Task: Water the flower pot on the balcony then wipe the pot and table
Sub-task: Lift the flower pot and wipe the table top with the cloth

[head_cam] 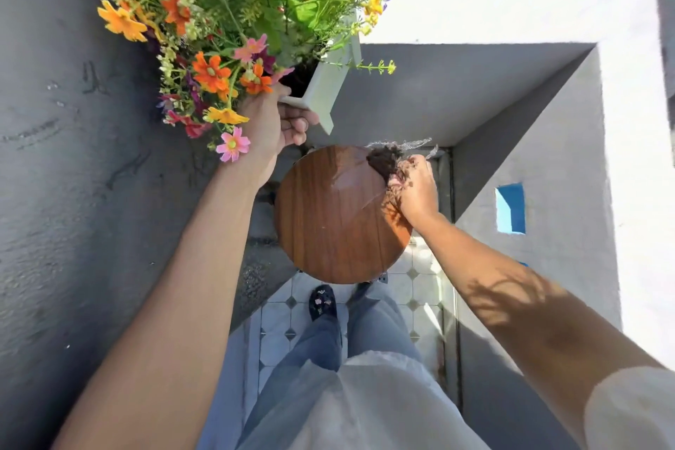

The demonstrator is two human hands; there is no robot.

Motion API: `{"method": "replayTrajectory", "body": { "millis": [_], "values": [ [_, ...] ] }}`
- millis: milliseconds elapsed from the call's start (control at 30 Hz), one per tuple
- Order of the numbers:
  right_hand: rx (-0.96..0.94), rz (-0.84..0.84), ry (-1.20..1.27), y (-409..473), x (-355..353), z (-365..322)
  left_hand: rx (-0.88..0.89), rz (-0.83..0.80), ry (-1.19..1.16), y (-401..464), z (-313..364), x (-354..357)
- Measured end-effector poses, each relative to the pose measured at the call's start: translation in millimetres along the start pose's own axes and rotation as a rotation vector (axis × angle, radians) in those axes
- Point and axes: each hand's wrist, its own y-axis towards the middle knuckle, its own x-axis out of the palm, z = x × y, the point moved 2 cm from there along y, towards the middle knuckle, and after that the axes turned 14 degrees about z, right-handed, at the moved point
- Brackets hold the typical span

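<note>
A white square flower pot (pixel 328 84) full of orange, pink and yellow flowers (pixel 226 11) is lifted off the table and tilted to the left. My left hand (pixel 277 124) grips its lower corner. Below it stands a small round wooden table (pixel 328 223) with a wet sheen on its top. My right hand (pixel 414 186) presses a dark frayed cloth (pixel 383 161) onto the table's far right edge.
A grey wall (pixel 73 175) runs along the left. A white parapet (pixel 548 66) with a blue opening (pixel 510 207) closes the right and far side. My legs and a dark slipper (pixel 323 301) stand on the tiled floor (pixel 412 285) just before the table.
</note>
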Motion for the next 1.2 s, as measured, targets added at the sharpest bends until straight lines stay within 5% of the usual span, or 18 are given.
{"method": "replayTrajectory", "body": {
  "millis": [100,400,600,867,1200],
  "values": [
    [-0.079,-0.071,-0.037,-16,4,-4,-0.003,-0.008,0.004,3,-1,0],
    [-0.701,-0.388,-0.11,-145,59,-55,-0.055,-0.038,0.001,16,1,2],
    [-0.88,-0.447,-0.051,-129,94,-90,-0.018,-0.006,0.016,18,2,5],
    [-0.309,-0.145,-0.08,25,51,-51,-0.024,-0.007,0.014,14,-1,8],
    [-0.551,-0.257,0.019,-103,98,-105,-0.012,-0.004,0.026,11,-8,8]
  ]
}}
